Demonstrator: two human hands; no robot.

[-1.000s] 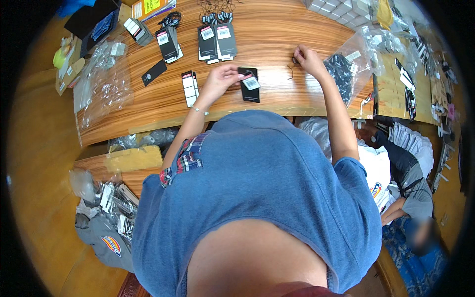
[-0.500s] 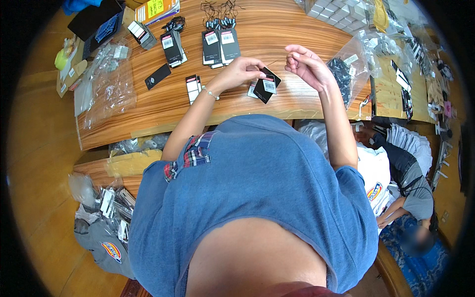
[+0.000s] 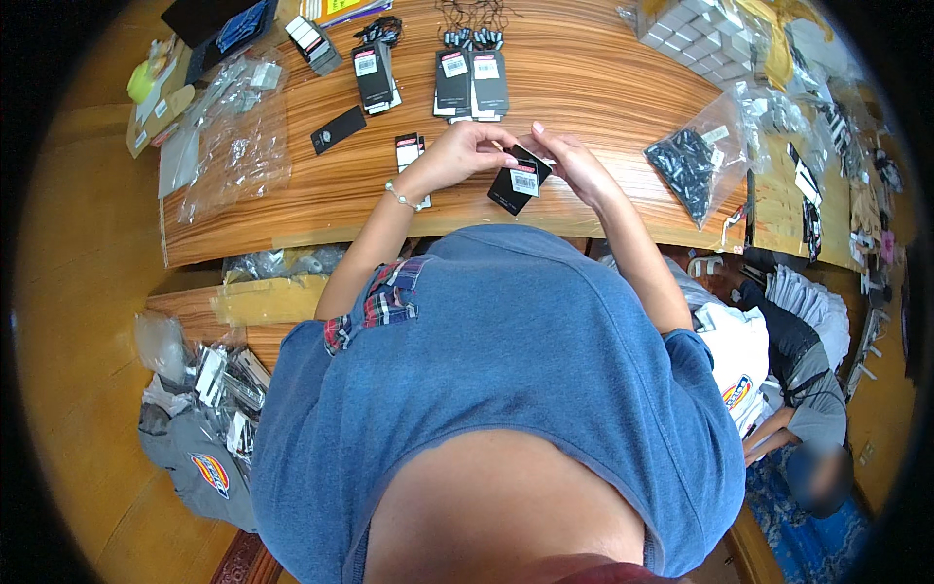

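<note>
My left hand point(image 3: 471, 153) pinches black hang tags point(image 3: 506, 198) between thumb and fingers, low over the near table edge. A white barcode label shows on the front tag. My right hand point(image 3: 579, 170) is at the tags' upper right corner, its fingers closed around that edge; the fingertips are partly hidden. Just left of my left hand lie white-and-black tags point(image 3: 408, 150), partly covered by the wrist. Farther left, a single black tag point(image 3: 338, 130) lies flat. Beyond my hands stand stacks of black labelled tags point(image 3: 452, 90) with dark strings at their far ends.
A clear bag of black pieces point(image 3: 683, 167) lies right on the wooden table. White boxes point(image 3: 689, 39) are piled far right. Crumpled clear plastic point(image 3: 238, 146) covers the left side. Bagged grey garments point(image 3: 199, 467) lie low left; another person point(image 3: 808, 414) sits low right.
My right hand has come in from the right, from raised and apart to the tags' corner. The tags in my left hand have turned slightly. The view has shifted, so the table sits higher.
</note>
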